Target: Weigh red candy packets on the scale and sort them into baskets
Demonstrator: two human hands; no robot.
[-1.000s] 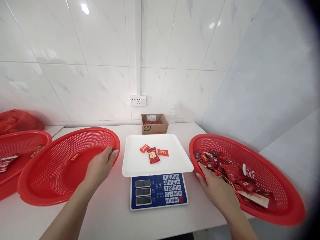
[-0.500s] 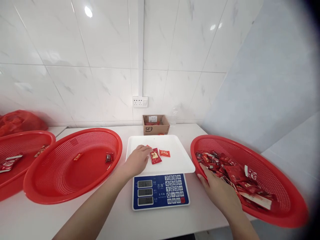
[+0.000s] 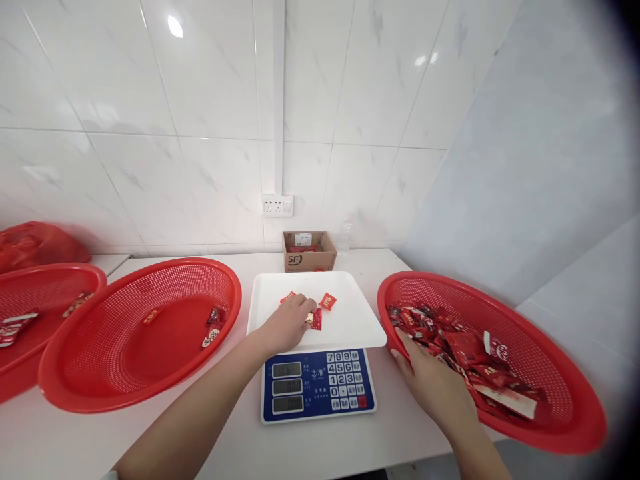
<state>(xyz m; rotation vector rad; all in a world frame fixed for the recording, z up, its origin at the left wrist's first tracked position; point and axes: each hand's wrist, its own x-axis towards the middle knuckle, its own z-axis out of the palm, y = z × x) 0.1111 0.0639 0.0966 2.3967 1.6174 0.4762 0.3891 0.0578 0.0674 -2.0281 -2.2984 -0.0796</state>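
My left hand (image 3: 289, 324) is over the white scale pan (image 3: 350, 329), its fingers curled onto a red candy packet (image 3: 317, 321) with gold print, partly hidden under them. Small orange-red candies lie on the pan on either side: one candy (image 3: 328, 301) to the right, another candy (image 3: 287, 297) behind my knuckles. At the right, my right hand (image 3: 434, 381) grips the near left rim of a red plastic basket (image 3: 565, 360), thumb outside and fingers over the edge. Mixed red-wrapped snacks (image 3: 465, 350) fill part of that basket.
The scale's blue keypad panel (image 3: 320, 387) faces me. Left of it stands a red basket (image 3: 145, 353) holding a few packets, with another red basket (image 3: 60, 273) farther left. A cardboard box (image 3: 310, 260) and a clear bottle (image 3: 345, 235) stand by the wall. A red bag (image 3: 45, 241) is far left.
My left hand has moved right onto the gold-printed packet, covering part of it. The right-hand candy on the pan has turned. My right hand stays on the basket rim.
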